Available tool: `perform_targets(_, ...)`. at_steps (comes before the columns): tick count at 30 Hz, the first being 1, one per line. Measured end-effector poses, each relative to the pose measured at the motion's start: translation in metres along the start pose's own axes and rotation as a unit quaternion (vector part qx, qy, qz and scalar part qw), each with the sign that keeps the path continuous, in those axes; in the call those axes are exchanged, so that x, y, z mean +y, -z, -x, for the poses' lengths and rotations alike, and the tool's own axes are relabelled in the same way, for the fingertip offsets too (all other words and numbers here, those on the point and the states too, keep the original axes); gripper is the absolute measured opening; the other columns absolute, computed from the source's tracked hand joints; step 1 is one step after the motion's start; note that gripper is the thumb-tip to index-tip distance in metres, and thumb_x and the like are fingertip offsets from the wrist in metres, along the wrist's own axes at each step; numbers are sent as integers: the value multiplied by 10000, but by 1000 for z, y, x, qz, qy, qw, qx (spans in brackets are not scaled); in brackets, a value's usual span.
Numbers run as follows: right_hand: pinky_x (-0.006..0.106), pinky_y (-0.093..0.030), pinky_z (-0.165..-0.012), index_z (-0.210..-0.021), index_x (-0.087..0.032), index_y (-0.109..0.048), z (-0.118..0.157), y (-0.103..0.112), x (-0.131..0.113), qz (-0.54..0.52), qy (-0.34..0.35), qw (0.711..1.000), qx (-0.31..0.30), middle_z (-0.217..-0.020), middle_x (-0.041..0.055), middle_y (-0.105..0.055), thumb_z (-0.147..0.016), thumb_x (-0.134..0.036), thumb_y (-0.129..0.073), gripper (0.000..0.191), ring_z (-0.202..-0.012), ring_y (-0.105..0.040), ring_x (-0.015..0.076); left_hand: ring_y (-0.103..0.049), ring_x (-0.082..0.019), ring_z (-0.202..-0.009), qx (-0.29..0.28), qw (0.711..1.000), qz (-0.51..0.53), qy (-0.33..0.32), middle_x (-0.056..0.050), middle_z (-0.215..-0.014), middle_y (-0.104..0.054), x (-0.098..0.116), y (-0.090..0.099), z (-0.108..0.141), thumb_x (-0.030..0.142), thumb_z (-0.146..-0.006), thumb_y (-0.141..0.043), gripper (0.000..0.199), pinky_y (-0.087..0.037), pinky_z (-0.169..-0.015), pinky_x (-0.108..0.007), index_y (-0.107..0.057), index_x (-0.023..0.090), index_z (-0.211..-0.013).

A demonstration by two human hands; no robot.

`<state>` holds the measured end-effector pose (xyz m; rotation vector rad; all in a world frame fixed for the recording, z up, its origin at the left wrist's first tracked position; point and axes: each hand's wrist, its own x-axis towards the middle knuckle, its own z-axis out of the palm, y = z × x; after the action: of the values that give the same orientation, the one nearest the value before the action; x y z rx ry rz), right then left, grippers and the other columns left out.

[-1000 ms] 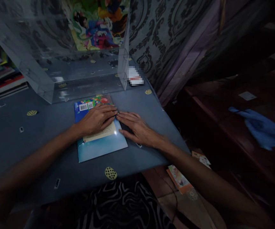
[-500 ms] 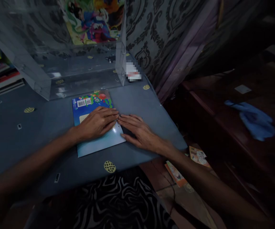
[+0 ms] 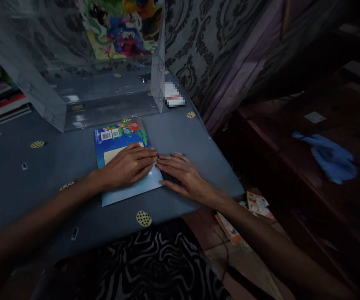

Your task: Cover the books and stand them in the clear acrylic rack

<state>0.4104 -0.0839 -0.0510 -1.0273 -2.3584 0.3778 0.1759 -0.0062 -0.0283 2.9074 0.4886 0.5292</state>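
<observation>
Hands since half a second ago: left hand (image 3: 130, 166) and right hand (image 3: 184, 175) have slid slightly nearer the person along the right edge of the booklet (image 3: 119, 141), which has stayed in place
Stacked books: far left on the table (image 3: 198, 146), a red-and-white one (image 3: 6, 104) low in the pile
Clear stand (image 3: 111, 112): just beyond the booklet, a colourful picture book (image 3: 120, 31) showing in its upper part
Booklet's place: flat on the table in front of the stand, closed, partly under the left hand
Booklet's look: thin and glossy, deep blue at the top left, with a white barcode and a QR code beside it, green and red artwork at the upper right, a cream panel mostly covered, pale blue toward the near edge, a bright glint by the left fingertips
Left hand: palm down across the booklet, fingers outstretched and close together
Right hand: just off the right edge, fingers outstretched, thumb apart, fingertips meeting the left ones; what the dark patch beneath is, I cannot tell
Blue cloth (image 3: 330, 158): crumpled on a dark red surface (image 3: 270, 141), well apart
</observation>
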Motion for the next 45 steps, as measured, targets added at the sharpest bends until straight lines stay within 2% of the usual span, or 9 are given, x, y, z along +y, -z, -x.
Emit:
perform_targets(12, 456, -521, -936, -1070, -183, -653, 5, 2, -8, 6, 10, 999, 50, -1029, 97, -719, -949, -402, -617, 253, -1047, -655, 254, -599, -237, -1253, -9, 998, 37, -59, -111, -1268, -692, 25, 4, 7, 199, -1008, -439, 325, -447, -1036, -443, -624, 134, -1268)
perform_targets(18, 405, -546, -833, -951, -168, -635, 4, 5, -8, 26, 16, 998, 57, -932, 89, -698, -931, -386, -644, 219, -933, -653, 242, -522, -257, -1331, -77, 991, 61, -89, -103, -1361, -629, 22, 11, 7, 179, -960, -470, 343, -400, -1060, -480, -614, 201, -1271)
perform_targets(23, 397, -552, -832, -926, -181, -641, 4, 5, -7, 46, 22, 997, 53, -940, 80, -699, -916, -362, -674, 183, -928, -656, 231, -474, -214, -1377, -133, 985, 66, -90, -58, -1415, -591, 17, 23, 0, 238, -992, -454, 349, -340, -1124, -436, -594, 281, -1308)
perform_targets(27, 404, -563, -800, -869, -190, -635, 3, 6, -8, 68, 21, 996, 51, -911, 77, -698, -898, -381, -691, 201, -889, -661, 234, -412, -231, -1425, -166, 985, 19, -36, -66, -1502, -503, -17, 34, -7, 458, -994, -513, 432, -262, -1182, -459, -528, 294, -1393)
perform_targets(32, 387, -545, -783, -859, -201, -625, -2, 8, -7, 88, 16, 995, 49, -874, 53, -692, -926, -335, -661, 154, -858, -656, 221, -412, -243, -1423, -131, 990, -50, 11, -114, -1506, -488, -60, 32, -8, 639, -941, -494, 651, -209, -1204, -441, -454, 243, -1456)
perform_targets(35, 383, -526, -796, -859, -198, -621, -7, 12, 0, 116, 8, 992, 41, -862, 50, -690, -913, -333, -679, 156, -843, -649, 221, -499, -275, -1327, -110, 985, -117, 56, -136, -1420, -555, -53, 26, -8, 670, -951, -411, 661, -331, -1125, -436, -508, 196, -1401)
perform_targets(38, 377, -501, -787, -846, -199, -625, -16, 17, 10, 149, -12, 988, 26, -870, 54, -693, -882, -379, -713, 204, -846, -641, 224, -568, -315, -1168, -113, 963, -200, 143, -153, -1241, -626, -32, 21, -11, 595, -991, -377, 569, -455, -931, -433, -598, 147, -1263)
perform_targets(41, 370, -477, -760, -828, -190, -625, -26, 23, 20, 167, -25, 986, -7, -854, 46, -689, -825, -456, -753, 295, -815, -627, 218, -566, -336, -1092, -110, 940, -242, 213, -143, -1139, -638, -19, 18, -15, 537, -1005, -398, 476, -470, -812, -426, -638, 149, -1140)
perform_targets(45, 362, -462, -749, -858, -191, -636, -32, 27, 22, 166, -24, 986, -26, -877, 46, -687, -807, -481, -764, 321, -822, -617, 221, -556, -341, -1082, -103, 936, -244, 233, -136, -1105, -641, -17, 19, -16, 534, -994, -437, 443, -470, -823, -441, -644, 153, -1088)
